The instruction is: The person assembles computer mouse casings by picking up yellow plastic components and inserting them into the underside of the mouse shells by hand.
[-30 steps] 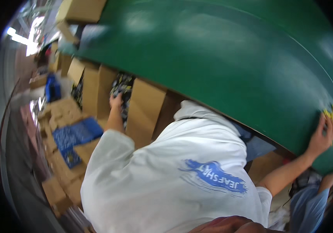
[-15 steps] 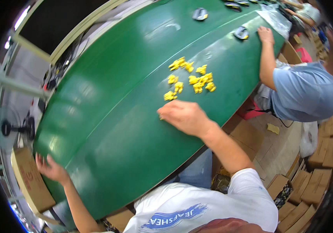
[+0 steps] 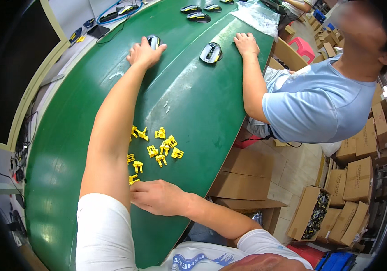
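left hand [image 3: 144, 53] at grey-and-black device [image 3: 153, 42], right hand [image 3: 159, 197] by yellow clips [image 3: 164, 147]

the device sits beyond the clips, between the left hand's half-spread thumb and fingers; firm grip or not, cannot tell. the right hand curls beside the clips' near edge, contents hidden.

Large black panel [image 3: 13, 58] in a cream frame [image 3: 54, 20] at left, flat black rectangular object [image 3: 98, 31], crumpled clear plastic bag [image 3: 257, 19], pink-red plastic stool [image 3: 305, 48], co-worker [image 3: 329, 86] in a light blue T-shirt [image 3: 308, 108], stacked brown cardboard boxes [image 3: 358, 178] at right
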Available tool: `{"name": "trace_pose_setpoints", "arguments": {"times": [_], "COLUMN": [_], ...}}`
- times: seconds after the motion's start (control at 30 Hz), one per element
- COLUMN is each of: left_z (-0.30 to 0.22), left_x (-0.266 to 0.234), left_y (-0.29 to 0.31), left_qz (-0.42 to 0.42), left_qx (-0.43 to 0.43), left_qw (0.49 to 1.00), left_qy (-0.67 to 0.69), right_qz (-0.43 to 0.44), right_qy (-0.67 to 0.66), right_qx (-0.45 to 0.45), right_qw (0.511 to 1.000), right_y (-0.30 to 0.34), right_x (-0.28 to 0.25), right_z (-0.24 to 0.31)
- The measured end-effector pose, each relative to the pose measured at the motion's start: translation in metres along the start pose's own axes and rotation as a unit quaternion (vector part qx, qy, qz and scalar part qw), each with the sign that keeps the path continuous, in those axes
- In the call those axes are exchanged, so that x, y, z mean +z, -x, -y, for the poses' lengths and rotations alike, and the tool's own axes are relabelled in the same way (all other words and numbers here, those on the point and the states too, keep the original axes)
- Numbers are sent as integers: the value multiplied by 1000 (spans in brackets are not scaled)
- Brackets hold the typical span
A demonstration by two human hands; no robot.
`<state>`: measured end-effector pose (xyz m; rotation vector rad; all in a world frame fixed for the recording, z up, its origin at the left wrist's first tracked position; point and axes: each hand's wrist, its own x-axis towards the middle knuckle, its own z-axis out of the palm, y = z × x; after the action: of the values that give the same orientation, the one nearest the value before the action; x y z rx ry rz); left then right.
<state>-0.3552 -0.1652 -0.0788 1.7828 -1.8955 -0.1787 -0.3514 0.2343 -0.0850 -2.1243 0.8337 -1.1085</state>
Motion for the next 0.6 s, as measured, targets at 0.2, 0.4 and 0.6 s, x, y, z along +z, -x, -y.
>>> {"name": "trace_pose_setpoints", "arguments": {"times": [0.2, 0.4, 0.6], "left_z": [47, 155, 216], "left_x": [-62, -206, -316], "left_y": [2, 176, 387], "left_qz": [219, 295, 210], "left_qx": [7, -97, -229], "left_qw": [975, 800, 654], "left_qy": [-39, 514, 690], "right_qz": [-2, -9, 36], "right_qy": [-76, -32, 40], "right_qx": [-4, 8, 38], "right_qw": [997, 999, 998], "right_y": [-5, 1, 6], "right_x": [-3, 2, 9], "right_z": [-1, 11, 26]}}
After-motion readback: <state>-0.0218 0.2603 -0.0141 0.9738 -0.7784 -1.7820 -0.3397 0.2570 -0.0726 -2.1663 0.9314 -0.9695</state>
